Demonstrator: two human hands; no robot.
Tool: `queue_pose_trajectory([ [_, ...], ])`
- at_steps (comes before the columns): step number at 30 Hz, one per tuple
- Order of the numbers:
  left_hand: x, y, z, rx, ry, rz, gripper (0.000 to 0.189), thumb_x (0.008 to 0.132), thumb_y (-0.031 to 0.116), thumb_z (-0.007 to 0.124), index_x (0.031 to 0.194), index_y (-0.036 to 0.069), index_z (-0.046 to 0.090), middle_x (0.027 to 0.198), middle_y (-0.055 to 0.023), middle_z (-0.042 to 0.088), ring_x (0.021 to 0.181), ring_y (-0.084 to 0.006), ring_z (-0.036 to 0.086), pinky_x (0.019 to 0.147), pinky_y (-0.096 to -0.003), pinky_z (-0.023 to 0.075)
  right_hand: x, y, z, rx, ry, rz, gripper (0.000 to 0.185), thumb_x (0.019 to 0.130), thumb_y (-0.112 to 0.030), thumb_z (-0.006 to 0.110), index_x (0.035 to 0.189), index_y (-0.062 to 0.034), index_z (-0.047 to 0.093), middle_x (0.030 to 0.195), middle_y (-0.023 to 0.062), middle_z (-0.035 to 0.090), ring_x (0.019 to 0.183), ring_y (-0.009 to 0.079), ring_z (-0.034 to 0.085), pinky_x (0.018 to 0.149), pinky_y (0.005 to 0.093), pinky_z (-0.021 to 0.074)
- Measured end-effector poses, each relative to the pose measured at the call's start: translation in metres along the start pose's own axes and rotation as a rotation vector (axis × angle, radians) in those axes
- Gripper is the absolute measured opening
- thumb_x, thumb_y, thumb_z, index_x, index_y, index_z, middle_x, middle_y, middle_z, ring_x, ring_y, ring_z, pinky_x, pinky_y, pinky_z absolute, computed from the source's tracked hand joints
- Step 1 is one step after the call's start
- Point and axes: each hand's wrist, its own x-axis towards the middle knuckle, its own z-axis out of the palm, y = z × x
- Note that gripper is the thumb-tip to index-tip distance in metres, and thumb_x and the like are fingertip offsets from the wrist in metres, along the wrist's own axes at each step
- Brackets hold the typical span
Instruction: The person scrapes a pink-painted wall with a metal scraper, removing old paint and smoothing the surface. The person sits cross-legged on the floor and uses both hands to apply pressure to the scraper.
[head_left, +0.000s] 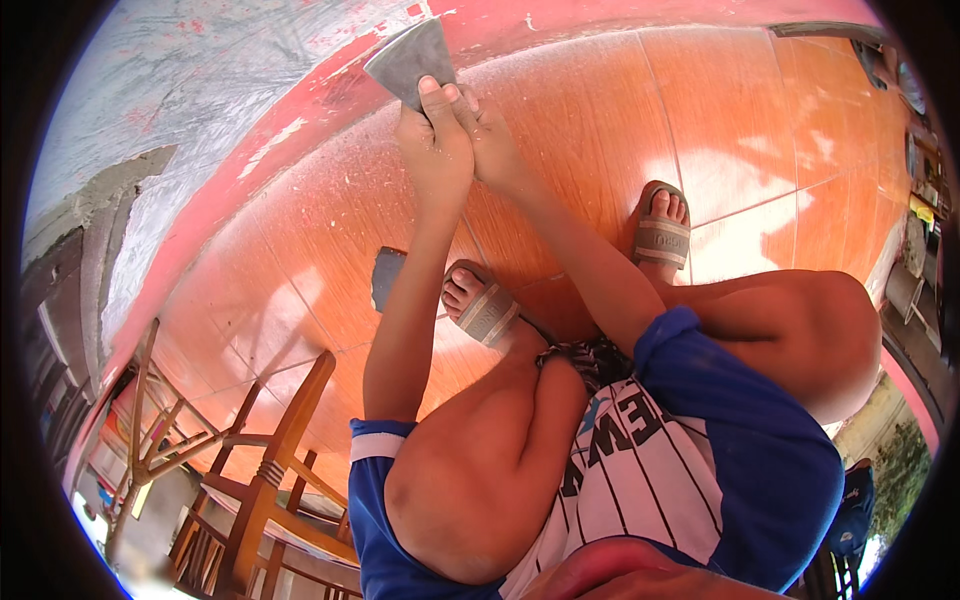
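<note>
Both my hands hold a dark grey sheet of sandpaper (414, 63) near the base of a wall (337, 75) with worn pink and grey-white paint. My left hand (439, 150) pinches the sheet's lower end, thumb on top. Pressed against it, my right hand (491, 139) has its fingertips at the same end of the sheet; its fingers are partly hidden. Pale dust specks lie on my hands and on the wood-patterned floor tiles (570, 112). Another dark piece (388, 277), perhaps sandpaper, lies on the floor beside my left forearm, partly covered by it.
My sandalled feet (484, 307) rest on the tiles between my bent knees. A wooden chair (270, 465) stands at the lower left, next to a frame of wooden poles (139, 472). Several blurred household items sit along the far right edge.
</note>
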Motion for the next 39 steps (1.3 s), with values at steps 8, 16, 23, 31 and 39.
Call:
queue_pose_trajectory([
  [8, 0.002, -0.001, -0.001, -0.028, -0.04, -0.006, 0.048, 0.109, 0.036, 0.038, 0.087, 0.0, 0.059, 0.072, -0.0047, 0.062, 0.065, -0.0123, 0.058, 0.059, -0.0284, 0.0459, 0.002, -0.012, -0.009, -0.158, -0.092, 0.002, 0.046, 0.105, -0.049, 0.043, 0.091, -0.0076, 0.058, 0.062, -0.0027, 0.052, 0.053, 0.0049, 0.047, 0.046, 0.0245, 0.0374],
  [16, 0.003, 0.01, 0.0, -0.015, -0.049, -0.065, 0.054, 0.108, 0.04, 0.039, 0.084, -0.001, 0.064, 0.075, -0.004, 0.063, 0.067, -0.0108, 0.056, 0.06, -0.0284, 0.0453, 0.003, -0.018, -0.01, -0.137, -0.1, 0.054, 0.048, 0.105, -0.044, 0.045, 0.08, -0.006, 0.06, 0.058, -0.002, 0.049, 0.051, 0.0075, 0.046, 0.047, 0.0264, 0.0354],
  [23, 0.001, 0.019, -0.007, 0.014, -0.083, -0.116, 0.048, 0.109, 0.038, 0.037, 0.088, 0.001, 0.059, 0.075, -0.0043, 0.063, 0.063, -0.0104, 0.055, 0.056, -0.0267, 0.045, -0.004, -0.031, -0.004, 0.004, -0.133, 0.108, 0.04, 0.105, -0.044, 0.046, 0.105, -0.0053, 0.059, 0.062, -0.0037, 0.05, 0.051, 0.0048, 0.043, 0.047, 0.0238, 0.0336],
  [31, -0.001, 0.016, -0.001, -0.014, -0.077, -0.105, 0.051, 0.108, 0.042, 0.038, 0.088, 0.001, 0.062, 0.078, -0.0038, 0.063, 0.069, -0.0113, 0.056, 0.061, -0.0276, 0.0458, 0.006, -0.014, -0.005, -0.064, -0.098, -0.091, 0.045, 0.105, -0.051, 0.042, 0.099, -0.0096, 0.057, 0.06, -0.0045, 0.05, 0.047, 0.0034, 0.044, 0.041, 0.0211, 0.0342],
  [39, -0.003, 0.023, -0.002, -0.051, -0.047, -0.092, 0.048, 0.108, 0.038, 0.04, 0.085, 0.0, 0.058, 0.075, -0.0042, 0.062, 0.069, -0.0124, 0.055, 0.065, -0.0293, 0.046, -0.004, -0.028, -0.005, 0.005, -0.143, 0.076, 0.038, 0.106, -0.044, 0.044, 0.103, -0.0086, 0.057, 0.061, -0.005, 0.051, 0.049, 0.0023, 0.045, 0.042, 0.0213, 0.0346],
])
